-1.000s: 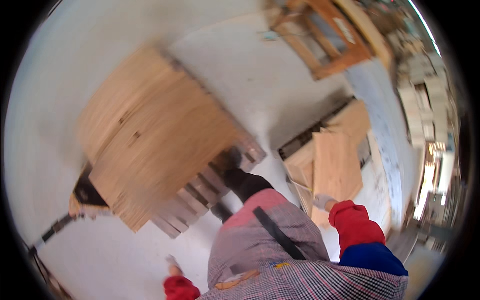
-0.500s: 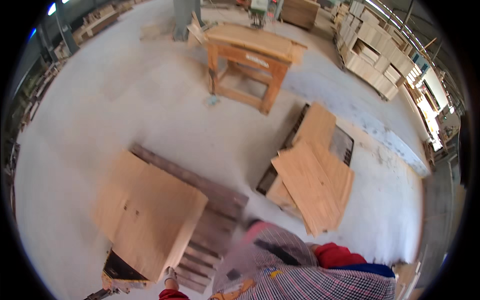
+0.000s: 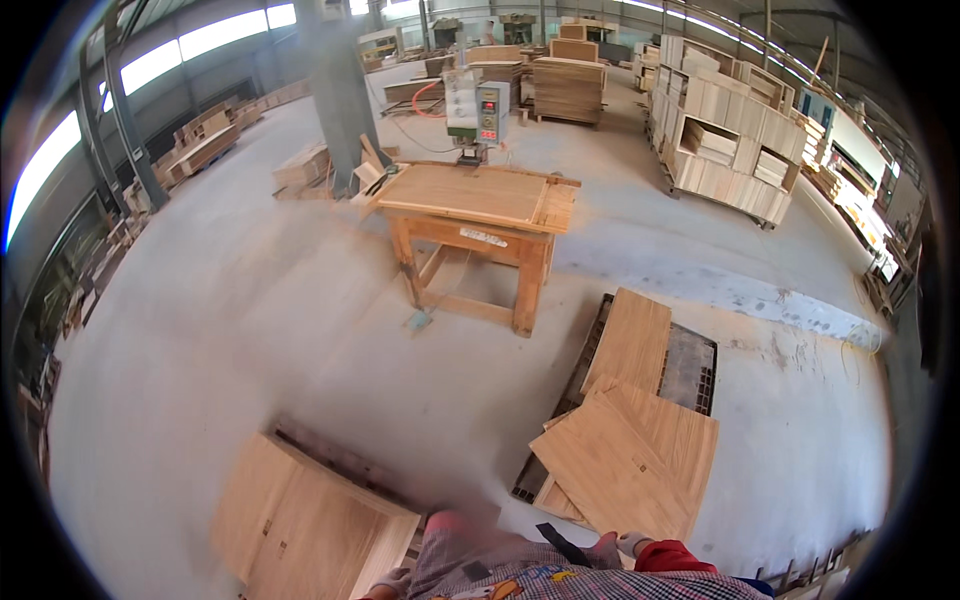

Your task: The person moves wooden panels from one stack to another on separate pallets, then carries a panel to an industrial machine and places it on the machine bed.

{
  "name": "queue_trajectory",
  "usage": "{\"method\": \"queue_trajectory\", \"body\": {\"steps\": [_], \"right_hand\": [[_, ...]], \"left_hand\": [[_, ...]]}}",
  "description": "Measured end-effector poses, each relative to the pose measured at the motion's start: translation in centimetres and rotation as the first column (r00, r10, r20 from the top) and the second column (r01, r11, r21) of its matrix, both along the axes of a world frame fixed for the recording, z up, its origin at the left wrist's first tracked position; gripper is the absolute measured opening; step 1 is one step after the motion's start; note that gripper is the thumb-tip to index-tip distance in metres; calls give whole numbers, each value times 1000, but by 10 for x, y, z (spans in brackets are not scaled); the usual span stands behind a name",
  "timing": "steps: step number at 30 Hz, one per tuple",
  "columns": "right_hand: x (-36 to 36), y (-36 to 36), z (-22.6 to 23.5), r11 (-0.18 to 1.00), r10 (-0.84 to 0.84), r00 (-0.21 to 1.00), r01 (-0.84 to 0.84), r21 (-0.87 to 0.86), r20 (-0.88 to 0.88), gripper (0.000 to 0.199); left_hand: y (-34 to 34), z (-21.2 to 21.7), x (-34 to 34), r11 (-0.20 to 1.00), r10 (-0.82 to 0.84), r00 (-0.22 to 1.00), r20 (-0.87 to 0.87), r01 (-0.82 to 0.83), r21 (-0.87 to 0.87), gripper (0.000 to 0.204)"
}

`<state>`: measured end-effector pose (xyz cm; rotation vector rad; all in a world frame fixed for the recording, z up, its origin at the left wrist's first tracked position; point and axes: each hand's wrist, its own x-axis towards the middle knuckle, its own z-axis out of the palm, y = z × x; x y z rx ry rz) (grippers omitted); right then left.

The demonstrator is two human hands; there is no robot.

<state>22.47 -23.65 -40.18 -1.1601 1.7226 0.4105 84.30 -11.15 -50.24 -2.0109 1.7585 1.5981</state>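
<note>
Looking down across a concrete workshop floor (image 3: 250, 330). Left hand (image 3: 392, 581) and right hand (image 3: 622, 545) barely showing at the lower edge, gloved, grip impossible to tell. Lying nearest: wooden panels (image 3: 305, 520) beside the left hand, fanned boards (image 3: 625, 455) on a dark pallet (image 3: 690, 365) touching the right. Standing ahead, well apart: a wooden workbench (image 3: 480, 215).

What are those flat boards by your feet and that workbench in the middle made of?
The boards on the right and the stack on the left look like pale, unfinished wood panels, possibly veneered, with visible grain. The workbench looks like bare solid timber with thick square legs. The dark pallet under the right boards has a grid pattern, maybe plastic.
</note>
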Motion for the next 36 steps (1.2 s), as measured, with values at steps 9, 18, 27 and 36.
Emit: {"method": "queue_trajectory", "body": {"steps": [9,18,27,36], "right_hand": [[56,-66,-99,984,-144,953,166,-61,267,41],[179,-234,-43,998,-1,970,-14,60,242,35],[290,-444,87,832,-338,777,511,-217,532,36],[221,-436,39,306,-804,352,936,-173,480,36]], "left_hand": [[-191,28,18,943,-313,937,158,326,-66,40],[-381,13,130,986,-163,986,-19,163,18,45],[-730,206,78,937,-206,921,331,283,-204,46],[-851,247,-169,612,-676,726,123,647,-454,44]]}}
